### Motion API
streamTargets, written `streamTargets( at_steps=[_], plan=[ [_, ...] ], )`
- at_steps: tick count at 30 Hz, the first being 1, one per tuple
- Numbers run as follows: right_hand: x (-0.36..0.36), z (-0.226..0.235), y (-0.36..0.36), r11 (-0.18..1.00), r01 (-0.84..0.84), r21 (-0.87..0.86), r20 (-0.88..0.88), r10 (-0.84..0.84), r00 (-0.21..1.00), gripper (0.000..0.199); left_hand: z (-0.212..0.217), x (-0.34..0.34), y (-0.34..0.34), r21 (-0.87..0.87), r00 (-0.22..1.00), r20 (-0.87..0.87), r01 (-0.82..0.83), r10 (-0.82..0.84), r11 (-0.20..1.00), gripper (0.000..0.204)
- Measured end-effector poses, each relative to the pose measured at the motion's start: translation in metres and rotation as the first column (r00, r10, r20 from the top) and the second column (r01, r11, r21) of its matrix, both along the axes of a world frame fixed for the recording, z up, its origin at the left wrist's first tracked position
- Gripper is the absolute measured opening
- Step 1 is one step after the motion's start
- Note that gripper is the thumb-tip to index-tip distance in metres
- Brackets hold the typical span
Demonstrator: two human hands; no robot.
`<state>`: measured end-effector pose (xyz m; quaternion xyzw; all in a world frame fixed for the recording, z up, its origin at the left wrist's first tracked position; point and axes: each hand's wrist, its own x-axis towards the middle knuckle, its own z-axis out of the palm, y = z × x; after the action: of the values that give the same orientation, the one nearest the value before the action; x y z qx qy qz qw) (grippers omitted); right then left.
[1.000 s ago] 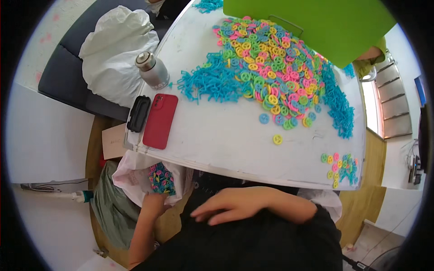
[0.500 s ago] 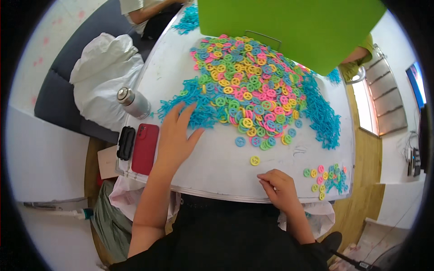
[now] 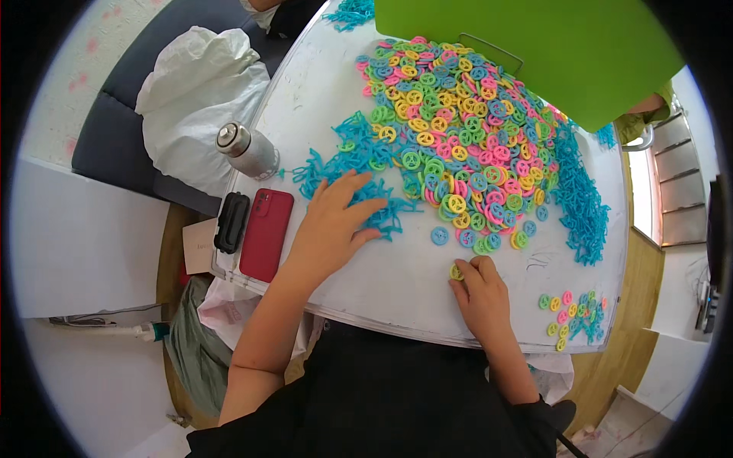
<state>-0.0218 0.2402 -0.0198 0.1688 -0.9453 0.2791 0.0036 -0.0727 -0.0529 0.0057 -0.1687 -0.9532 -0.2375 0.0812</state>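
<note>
My left hand [image 3: 336, 221] is spread over the near edge of a tangled heap of small blue plastic pieces [image 3: 359, 149], its fingertips touching them. Whether any piece lies under those fingers is hidden. Close to the table's front edge, my right hand [image 3: 483, 294] pinches a small yellow plastic wheel [image 3: 456, 271] between thumb and fingers at the tabletop. Beyond both hands spreads a big pile of spoked plastic wheels [image 3: 466, 137] in pink, yellow, green and blue. A single blue wheel [image 3: 440, 235] lies apart at its near edge.
A steel flask [image 3: 248, 150], a red phone [image 3: 266, 235] and a black case [image 3: 231, 221] line the table's left side. More blue pieces [image 3: 584, 206] lie on the right. Wheels and blue pieces form a small cluster [image 3: 584, 314] at near right. A green board [image 3: 534, 53] rises behind.
My right hand has moved up to the lone yellow wheel and closed on it. My left hand has come down onto the blue pieces. The whole view has shifted slightly.
</note>
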Motion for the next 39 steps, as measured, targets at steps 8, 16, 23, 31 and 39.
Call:
streamTargets(
  at_steps=[8,16,23,31,39],
  plan=[
    [-0.014,0.009,-0.009,0.988,-0.13,-0.087,0.016,0.131,0.991,0.033,0.015,0.021,-0.007,0.004,0.979,-0.181,-0.094,0.093,0.996,0.025],
    [-0.013,0.012,-0.011,0.987,-0.144,-0.071,0.067,0.149,0.987,0.03,-0.015,-0.021,0.059,-0.126,0.969,-0.238,-0.099,0.066,0.987,0.018],
    [-0.009,0.007,0.0,0.968,-0.121,-0.218,0.125,0.151,0.981,0.023,0.0,-0.009,0.047,-0.07,0.945,-0.305,0.097,-0.114,0.993,0.016],
    [-0.026,0.016,0.008,0.757,0.025,-0.653,0.307,0.235,0.922,0.02,0.0,0.016,0.038,0.595,0.961,0.105,0.146,-0.257,0.79,0.022],
    [-0.042,0.031,-0.009,0.562,-0.058,-0.825,0.254,0.46,0.851,0.021,-0.021,0.037,0.058,0.846,0.542,0.473,-0.498,-0.694,0.188,0.035]
  ],
)
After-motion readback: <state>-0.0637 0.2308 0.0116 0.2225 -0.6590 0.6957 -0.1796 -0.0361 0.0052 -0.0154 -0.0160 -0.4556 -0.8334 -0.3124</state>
